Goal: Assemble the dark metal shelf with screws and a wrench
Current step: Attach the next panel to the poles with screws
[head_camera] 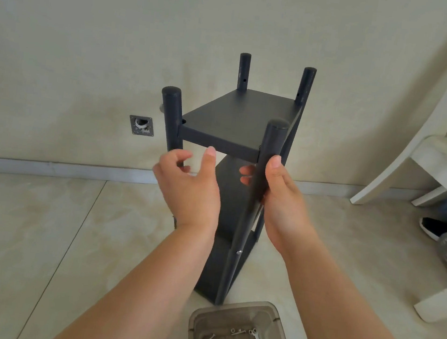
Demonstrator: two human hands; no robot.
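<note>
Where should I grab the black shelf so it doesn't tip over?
Probably by the shelf's two near posts, just under the top board, coming from your side. It stands tall and narrow, and the round posts fit curled fingers. The right hand already grips one there.

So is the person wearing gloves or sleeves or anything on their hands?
No gloves. The left hand and right hand are bare, with short, plain fingernails. Both forearms are bare right to the picture's edge, with no sleeves, watch, rings or bracelets showing.
</note>
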